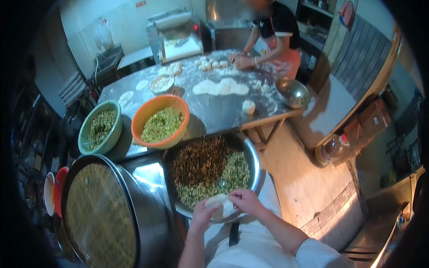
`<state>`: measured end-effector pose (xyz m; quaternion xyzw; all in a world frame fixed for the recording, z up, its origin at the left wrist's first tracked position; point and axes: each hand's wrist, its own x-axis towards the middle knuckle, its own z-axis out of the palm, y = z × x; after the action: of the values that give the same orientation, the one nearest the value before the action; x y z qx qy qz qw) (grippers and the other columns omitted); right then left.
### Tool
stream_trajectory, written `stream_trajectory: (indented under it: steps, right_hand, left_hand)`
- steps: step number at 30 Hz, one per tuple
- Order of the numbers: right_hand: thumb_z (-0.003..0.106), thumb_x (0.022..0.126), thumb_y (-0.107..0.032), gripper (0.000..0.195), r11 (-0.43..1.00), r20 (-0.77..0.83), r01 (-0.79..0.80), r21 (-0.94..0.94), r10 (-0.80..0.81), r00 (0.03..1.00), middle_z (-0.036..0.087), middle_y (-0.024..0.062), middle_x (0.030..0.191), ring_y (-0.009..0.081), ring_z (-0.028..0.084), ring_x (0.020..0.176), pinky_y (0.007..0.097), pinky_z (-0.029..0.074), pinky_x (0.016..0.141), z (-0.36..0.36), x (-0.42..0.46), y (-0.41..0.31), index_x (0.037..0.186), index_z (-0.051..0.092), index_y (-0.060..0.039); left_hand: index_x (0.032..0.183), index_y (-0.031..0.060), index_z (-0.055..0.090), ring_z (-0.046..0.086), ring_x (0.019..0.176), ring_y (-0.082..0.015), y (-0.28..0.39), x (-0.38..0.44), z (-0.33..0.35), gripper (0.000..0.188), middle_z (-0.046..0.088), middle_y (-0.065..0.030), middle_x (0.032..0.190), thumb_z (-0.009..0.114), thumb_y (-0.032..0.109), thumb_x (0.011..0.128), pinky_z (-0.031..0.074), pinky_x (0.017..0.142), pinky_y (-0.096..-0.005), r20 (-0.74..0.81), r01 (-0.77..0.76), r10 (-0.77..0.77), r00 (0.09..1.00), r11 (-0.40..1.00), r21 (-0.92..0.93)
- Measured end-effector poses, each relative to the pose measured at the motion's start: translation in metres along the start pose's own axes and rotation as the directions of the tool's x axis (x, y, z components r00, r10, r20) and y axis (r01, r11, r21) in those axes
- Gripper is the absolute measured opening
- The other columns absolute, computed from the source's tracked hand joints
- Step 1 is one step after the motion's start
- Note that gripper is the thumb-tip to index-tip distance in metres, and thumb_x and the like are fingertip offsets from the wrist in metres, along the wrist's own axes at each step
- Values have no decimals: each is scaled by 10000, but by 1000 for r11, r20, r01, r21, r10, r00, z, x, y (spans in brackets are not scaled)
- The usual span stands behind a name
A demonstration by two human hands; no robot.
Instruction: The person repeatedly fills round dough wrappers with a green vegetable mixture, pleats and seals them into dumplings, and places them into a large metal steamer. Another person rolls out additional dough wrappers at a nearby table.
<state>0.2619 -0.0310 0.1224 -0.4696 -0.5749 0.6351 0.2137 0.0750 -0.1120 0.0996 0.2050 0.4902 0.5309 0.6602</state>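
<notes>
A thin round dough wrapper (226, 205) is held between my two hands, over the near rim of a large steel basin (253, 157). My left hand (203, 214) supports its left side, thumb on top. The fingers of my right hand (246, 201) pinch its right edge. In the basin lie a dark brown crumbly filling (201, 160) and a pale green chopped filling (237, 172). Something small and shiny, too small to name, rests on the filling just beyond the wrapper.
Left of me stands a large round steamer (97, 214). Beyond are an orange bowl (135, 125) and a green bowl (117, 124) of chopped filling. Across the floured table (214, 110), dotted with dough rounds (221, 87) and a metal bowl (293, 92), a person (281, 37) works dough.
</notes>
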Motion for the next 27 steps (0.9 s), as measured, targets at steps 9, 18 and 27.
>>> stream_trajectory:
  steps: [9, 18, 27]
  right_hand:
    - [622, 868, -226, 225, 594, -229, 98, -798, -449, 864, 673, 145, 1027, 319, 615, 974, 436, 513, 792, -28, -8, 29, 973, 676, -34]
    - [662, 834, -361, 336, 383, -69, 56, -922, -305, 950, 620, 145, 980, 315, 523, 985, 411, 460, 833, 1, 16, 74, 830, 715, -30]
    - [623, 767, -149, 138, 355, -78, -51, -933, -62, 995, 684, 118, 795, 300, 657, 809, 424, 516, 708, 28, 64, 98, 794, 704, -41]
  left_hand:
    - [1274, -19, 535, 645, 1045, -241, 6, -8, -38, 515, 635, -114, 1169, 734, 194, 849, 534, 915, -385, -99, -149, 127, 987, 954, -261]
    - [1259, -30, 546, 641, 1040, -235, -24, -1, -44, 476, 636, -103, 1164, 725, 141, 853, 529, 909, -384, -279, -98, 30, 960, 968, -233]
    - [1216, -52, 593, 646, 1025, -198, -16, 26, -62, 368, 663, -106, 1120, 682, 91, 889, 516, 907, -337, -444, -218, 150, 883, 970, -105]
